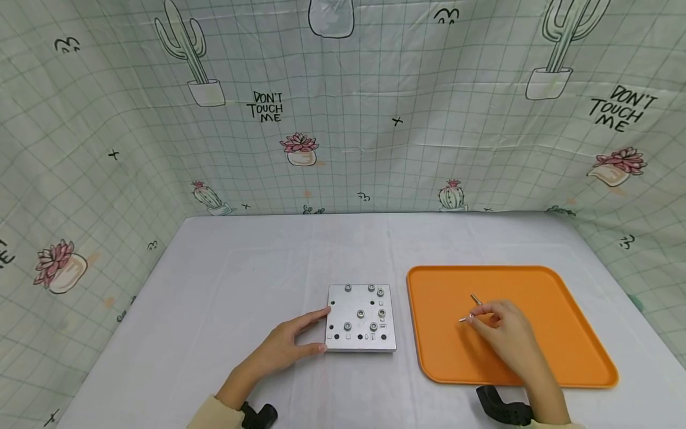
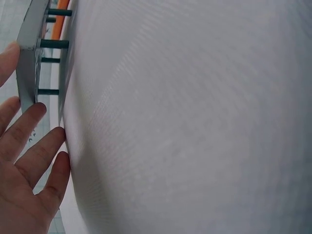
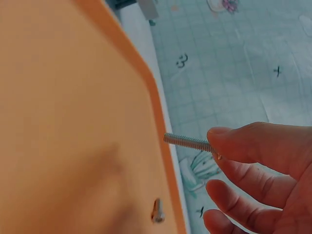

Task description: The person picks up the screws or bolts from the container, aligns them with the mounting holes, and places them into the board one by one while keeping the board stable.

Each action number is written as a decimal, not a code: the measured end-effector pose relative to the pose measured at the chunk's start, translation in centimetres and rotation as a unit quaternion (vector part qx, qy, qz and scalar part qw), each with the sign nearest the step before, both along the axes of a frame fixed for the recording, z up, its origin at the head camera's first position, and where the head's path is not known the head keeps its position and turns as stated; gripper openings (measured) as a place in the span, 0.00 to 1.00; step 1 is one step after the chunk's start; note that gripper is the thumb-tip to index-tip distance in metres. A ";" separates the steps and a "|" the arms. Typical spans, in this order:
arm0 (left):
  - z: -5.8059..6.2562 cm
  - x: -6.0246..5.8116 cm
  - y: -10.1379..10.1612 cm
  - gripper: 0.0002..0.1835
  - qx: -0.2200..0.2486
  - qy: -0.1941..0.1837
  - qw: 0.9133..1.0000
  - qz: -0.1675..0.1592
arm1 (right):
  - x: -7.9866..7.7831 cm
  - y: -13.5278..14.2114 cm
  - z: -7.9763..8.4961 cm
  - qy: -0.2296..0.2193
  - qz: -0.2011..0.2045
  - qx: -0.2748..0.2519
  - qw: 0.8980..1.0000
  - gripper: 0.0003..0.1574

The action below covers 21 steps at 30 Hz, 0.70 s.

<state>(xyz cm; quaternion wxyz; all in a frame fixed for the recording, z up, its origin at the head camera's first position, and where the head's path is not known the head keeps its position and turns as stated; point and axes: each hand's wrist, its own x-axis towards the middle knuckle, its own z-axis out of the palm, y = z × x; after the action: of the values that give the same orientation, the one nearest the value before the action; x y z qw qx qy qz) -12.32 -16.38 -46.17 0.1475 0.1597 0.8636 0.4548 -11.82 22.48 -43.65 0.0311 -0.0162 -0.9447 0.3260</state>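
Observation:
A square metal plate (image 1: 345,305) sits near the middle of the table, with several socket-head screws (image 1: 361,314) standing in its holes and other holes bare. My left hand (image 1: 286,344) is at the plate's left side, thumb and forefinger touching its edge, the fingers extended. In the left wrist view, dark screw shanks (image 2: 54,44) stick out beneath the plate (image 2: 28,66). Over the orange tray, my right hand (image 1: 506,333) pinches a threaded screw (image 3: 187,141) between thumb and forefinger; its head is hidden by the fingertips. A second screw (image 3: 157,213) lies on the tray.
The orange tray (image 1: 563,351) with a raised rim stands on the table (image 1: 257,274), right of the plate. A patterned cloth (image 1: 354,161) hangs behind and along both sides of the table. Black wrist mounts (image 1: 504,406) sit on both forearms.

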 end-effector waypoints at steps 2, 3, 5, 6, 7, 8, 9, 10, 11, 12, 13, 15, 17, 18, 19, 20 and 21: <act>0.0 0.0 0.0 0.35 0.002 0.000 1.000 -0.001 | -0.3 -0.7 0.4 0.005 0.007 -0.003 1.000 0.13; 0.0 0.0 0.0 0.35 0.003 0.000 1.000 -0.001 | -0.5 -1.0 0.6 0.005 0.010 -0.004 1.000 0.13; 0.0 0.0 0.0 0.35 0.006 -0.001 1.000 -0.001 | -0.8 -1.7 1.0 0.012 0.020 -0.009 1.000 0.12; 0.0 0.0 0.0 0.35 0.006 -0.001 1.000 -0.002 | -1.0 -2.0 1.2 0.015 0.024 -0.010 1.000 0.12; 0.0 0.0 0.0 0.35 0.006 -0.001 1.000 -0.002 | -1.2 -2.3 1.4 0.020 0.028 -0.011 0.999 0.11; 0.0 0.0 0.1 0.35 0.006 -0.001 1.000 -0.002 | -1.4 -2.6 1.6 0.024 0.031 -0.012 0.999 0.10; 0.0 0.0 0.1 0.35 0.006 -0.001 1.000 -0.002 | -1.5 -3.0 1.8 0.027 0.035 -0.013 0.999 0.09; 0.0 0.0 0.1 0.35 0.005 -0.001 1.000 -0.002 | -1.7 -3.3 2.0 0.030 0.038 -0.015 0.999 0.09; 0.0 0.0 0.1 0.35 0.004 -0.001 1.000 -0.001 | -1.9 -3.6 2.2 0.031 0.042 -0.018 0.998 0.09; 0.0 0.0 0.1 0.35 0.003 0.001 1.000 -0.001 | -2.0 -3.9 2.3 0.033 0.046 -0.020 0.998 0.08; 0.0 0.0 0.1 0.35 0.002 0.000 1.000 0.000 | -2.2 -4.2 2.4 0.034 0.050 -0.021 0.998 0.08; 0.0 0.0 0.1 0.35 0.001 -0.001 1.000 0.001 | -2.4 -4.9 2.7 0.036 0.059 -0.024 0.997 0.08; 0.0 0.0 0.1 0.35 0.001 0.000 1.000 0.001 | -2.7 -5.5 2.9 0.040 0.067 -0.026 0.997 0.07; 0.0 0.0 0.1 0.35 0.002 0.000 1.000 0.001 | -2.9 -5.8 3.0 0.043 0.071 -0.025 0.996 0.06; 0.0 0.0 0.1 0.35 0.002 -0.001 1.000 0.002 | -3.0 -6.1 3.1 0.044 0.075 -0.024 0.996 0.06; 0.0 0.0 0.1 0.35 0.002 0.000 1.000 0.001 | -3.1 -6.5 3.1 0.046 0.079 -0.023 0.996 0.06; 0.0 0.0 0.1 0.35 0.003 0.000 1.000 0.001 | -3.2 -6.8 3.2 0.047 0.083 -0.023 0.995 0.05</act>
<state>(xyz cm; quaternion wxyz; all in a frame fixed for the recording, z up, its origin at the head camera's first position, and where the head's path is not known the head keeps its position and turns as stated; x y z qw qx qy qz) -12.33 -16.25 -46.13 0.1465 0.1598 0.8625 0.4573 -15.06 15.72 -40.48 0.0475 0.0769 -0.9327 0.3492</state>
